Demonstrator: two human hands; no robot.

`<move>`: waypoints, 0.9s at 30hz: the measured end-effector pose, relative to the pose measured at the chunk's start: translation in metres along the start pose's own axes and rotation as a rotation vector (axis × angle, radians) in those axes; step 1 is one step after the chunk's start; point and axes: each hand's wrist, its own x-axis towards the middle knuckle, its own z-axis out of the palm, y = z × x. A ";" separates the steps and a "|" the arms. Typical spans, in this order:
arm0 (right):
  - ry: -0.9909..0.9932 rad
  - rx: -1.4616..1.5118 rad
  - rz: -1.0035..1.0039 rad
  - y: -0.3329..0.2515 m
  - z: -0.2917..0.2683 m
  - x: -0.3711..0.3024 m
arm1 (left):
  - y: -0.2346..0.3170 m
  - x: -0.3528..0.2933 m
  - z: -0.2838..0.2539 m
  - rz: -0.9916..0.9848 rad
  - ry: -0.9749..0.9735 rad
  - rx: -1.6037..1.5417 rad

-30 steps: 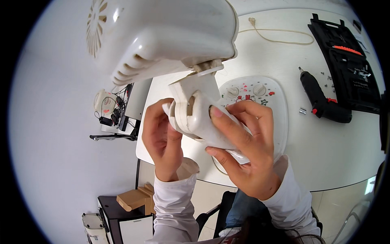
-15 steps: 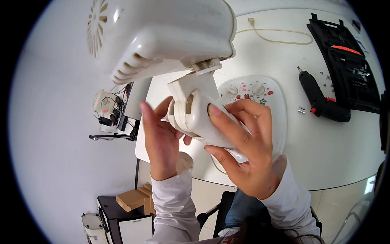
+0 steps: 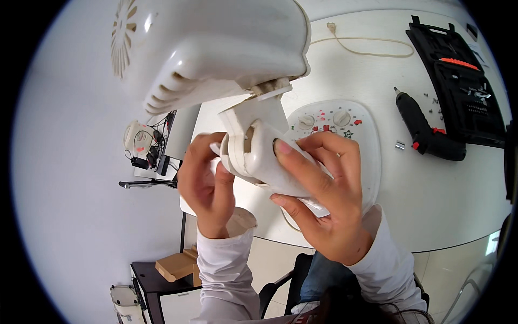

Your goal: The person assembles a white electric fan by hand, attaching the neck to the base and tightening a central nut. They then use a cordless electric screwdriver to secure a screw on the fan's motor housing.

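Note:
A white plastic fan neck (image 3: 275, 164) is tilted in front of me, joined at its upper end to the large vented motor housing (image 3: 232, 48). My right hand (image 3: 337, 202) grips the neck from the right, with the thumb below and fingers along its upper side. On the left side of the joint, my left hand (image 3: 202, 181) has its fingers curled and closed around a small white knob (image 3: 216, 148), mostly covered by them. Behind and below the neck lies the white fan base (image 3: 364, 156) with two dials and red and green prints.
A black cordless screwdriver (image 3: 423, 127) lies to the right, beside a small metal socket (image 3: 400, 145) and scattered screws. Further right is an opened black tool case (image 3: 458, 92). A plugged cord (image 3: 372, 53) curves across the far table. Cables (image 3: 156, 143) lie at the left.
My left hand has gone from spread fingers to curled ones, closing at the joint's left side. My right hand keeps its grip. The motor housing has shifted slightly left.

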 end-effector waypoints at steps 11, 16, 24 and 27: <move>0.003 0.004 -0.002 0.000 -0.002 0.000 | 0.012 0.004 -0.003 -0.965 -0.121 -1.026; -0.002 0.031 0.010 -0.002 0.000 -0.001 | 0.022 0.018 -0.010 -1.091 -0.302 -1.167; -0.034 0.016 0.022 -0.006 -0.004 0.001 | 0.027 0.030 -0.020 -0.953 -0.484 -0.899; -0.046 0.026 0.023 -0.006 -0.004 0.000 | 0.015 0.018 -0.017 -0.501 -0.411 -0.585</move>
